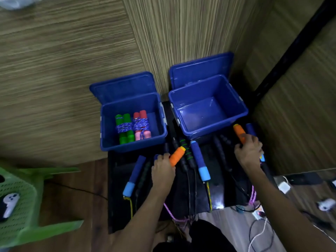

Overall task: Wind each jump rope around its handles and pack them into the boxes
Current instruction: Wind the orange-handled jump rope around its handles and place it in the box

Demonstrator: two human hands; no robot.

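The left hand [162, 168] gripped 1 orange handle [177, 155] at the centre of the frame, fingers curled round its lower end. The right hand [248, 151] gripped a 2nd orange handle [239, 133] toward the right of the frame, just below the right box [209, 106]; its fingers wrapped the handle's near end. A pink rope [172, 214] ran below the left forearm along the lower edge of the black worktop [118, 206].

Between the 2 hands lay a blue handle with a light blue tip [199, 162], with a black handle marked with green bands [186, 151] just beside it on its left. Another blue handle with a light blue tip [133, 176] lay to the left of the left hand. Further black handles [221, 151] lay left of the right hand; blur made their count hard to tell.

The left box [131, 113], lid open, held 2 wound bundles side by side: 1 with green handles [124, 128] and 1 with red and pink handles [141, 125], each wrapped in blue patterned rope. The right box, lid also open, showed only its bare blue floor.

At the lower left of the frame stood a green plastic chair [27, 197] with a white controller [10, 202] lying on it. Cables [260, 233] trailed across the floor at the lower right.
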